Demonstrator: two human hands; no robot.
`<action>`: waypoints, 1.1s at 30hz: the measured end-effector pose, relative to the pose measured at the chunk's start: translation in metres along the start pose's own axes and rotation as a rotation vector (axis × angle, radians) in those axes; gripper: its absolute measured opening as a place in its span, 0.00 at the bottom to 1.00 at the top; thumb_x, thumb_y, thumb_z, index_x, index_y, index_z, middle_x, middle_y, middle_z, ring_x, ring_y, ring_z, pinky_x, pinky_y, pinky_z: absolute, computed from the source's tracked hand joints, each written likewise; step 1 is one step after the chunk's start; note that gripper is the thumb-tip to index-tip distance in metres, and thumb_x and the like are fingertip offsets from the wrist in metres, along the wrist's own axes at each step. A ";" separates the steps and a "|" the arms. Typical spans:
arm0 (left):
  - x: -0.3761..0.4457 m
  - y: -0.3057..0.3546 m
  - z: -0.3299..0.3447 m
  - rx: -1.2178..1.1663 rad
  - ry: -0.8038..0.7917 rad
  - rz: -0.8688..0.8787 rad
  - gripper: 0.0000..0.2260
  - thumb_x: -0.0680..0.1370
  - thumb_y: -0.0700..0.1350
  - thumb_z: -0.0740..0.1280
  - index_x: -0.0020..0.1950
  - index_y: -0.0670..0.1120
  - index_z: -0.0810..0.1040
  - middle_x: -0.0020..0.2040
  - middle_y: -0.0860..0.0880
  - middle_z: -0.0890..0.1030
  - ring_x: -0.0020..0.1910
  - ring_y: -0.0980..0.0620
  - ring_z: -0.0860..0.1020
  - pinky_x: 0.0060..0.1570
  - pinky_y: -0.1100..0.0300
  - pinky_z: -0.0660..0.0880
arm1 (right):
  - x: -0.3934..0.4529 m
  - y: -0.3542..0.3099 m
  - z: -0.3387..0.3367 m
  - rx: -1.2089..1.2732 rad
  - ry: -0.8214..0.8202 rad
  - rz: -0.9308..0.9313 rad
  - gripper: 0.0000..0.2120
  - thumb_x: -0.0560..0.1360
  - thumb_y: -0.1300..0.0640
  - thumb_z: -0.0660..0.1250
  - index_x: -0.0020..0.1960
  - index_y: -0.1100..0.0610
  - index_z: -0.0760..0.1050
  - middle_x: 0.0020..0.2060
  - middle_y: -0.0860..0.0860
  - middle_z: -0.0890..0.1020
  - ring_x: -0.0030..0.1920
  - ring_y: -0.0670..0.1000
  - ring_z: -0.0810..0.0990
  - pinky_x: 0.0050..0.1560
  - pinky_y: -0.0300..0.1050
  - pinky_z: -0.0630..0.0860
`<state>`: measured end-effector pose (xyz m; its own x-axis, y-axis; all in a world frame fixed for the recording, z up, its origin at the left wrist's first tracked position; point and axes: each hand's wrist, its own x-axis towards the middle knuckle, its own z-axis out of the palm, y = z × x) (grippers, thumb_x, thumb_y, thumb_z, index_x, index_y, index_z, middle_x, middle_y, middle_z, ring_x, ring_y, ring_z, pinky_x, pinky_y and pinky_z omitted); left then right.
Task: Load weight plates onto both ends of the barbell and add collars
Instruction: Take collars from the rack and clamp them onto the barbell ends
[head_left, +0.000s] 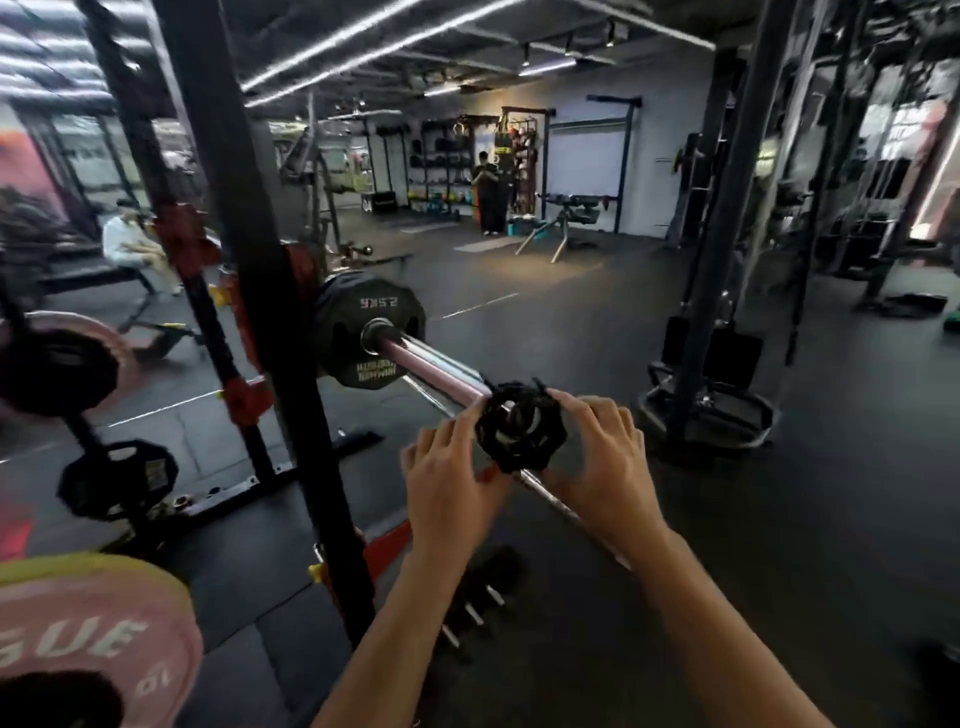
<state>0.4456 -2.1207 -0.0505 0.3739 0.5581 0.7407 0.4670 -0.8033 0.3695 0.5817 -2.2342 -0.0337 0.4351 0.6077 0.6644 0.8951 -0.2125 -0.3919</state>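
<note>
From my head view: one black plate (370, 332) already sits far up the barbell sleeve (436, 366). My left hand (451, 470) and right hand (605, 449) both grip a small black plate (521, 432), just threading it onto the near sleeve tip. Collars are yet to come; the other end is out of sight.

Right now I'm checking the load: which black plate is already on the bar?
The black plate marked 2.5KG, on the sleeve; the other two hang on rack pegs.

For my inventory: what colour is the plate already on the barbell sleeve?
Black with pale lettering, on the weight plate in the head view.
</note>
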 end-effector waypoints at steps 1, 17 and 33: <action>0.000 0.006 0.005 0.010 0.025 -0.027 0.39 0.60 0.57 0.82 0.68 0.52 0.73 0.55 0.51 0.82 0.55 0.47 0.78 0.52 0.50 0.71 | 0.005 0.007 0.001 0.021 -0.018 -0.013 0.35 0.66 0.42 0.74 0.71 0.42 0.67 0.58 0.46 0.73 0.58 0.50 0.69 0.55 0.48 0.66; -0.019 0.046 0.021 0.314 0.082 -0.302 0.36 0.66 0.58 0.79 0.69 0.49 0.70 0.61 0.51 0.79 0.60 0.48 0.76 0.58 0.56 0.66 | 0.047 0.065 0.035 0.314 -0.206 -0.274 0.40 0.64 0.54 0.76 0.73 0.46 0.65 0.57 0.50 0.74 0.58 0.54 0.71 0.56 0.54 0.71; 0.014 0.031 0.036 0.381 0.092 -0.305 0.27 0.66 0.47 0.78 0.64 0.49 0.78 0.51 0.53 0.82 0.52 0.48 0.76 0.52 0.60 0.64 | 0.093 0.081 0.054 0.357 -0.427 -0.417 0.42 0.62 0.33 0.72 0.73 0.43 0.65 0.62 0.48 0.72 0.62 0.51 0.66 0.57 0.50 0.66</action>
<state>0.4946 -2.1304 -0.0484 0.1102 0.7217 0.6833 0.8104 -0.4633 0.3586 0.6895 -2.1540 -0.0378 -0.0803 0.8473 0.5250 0.8607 0.3246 -0.3922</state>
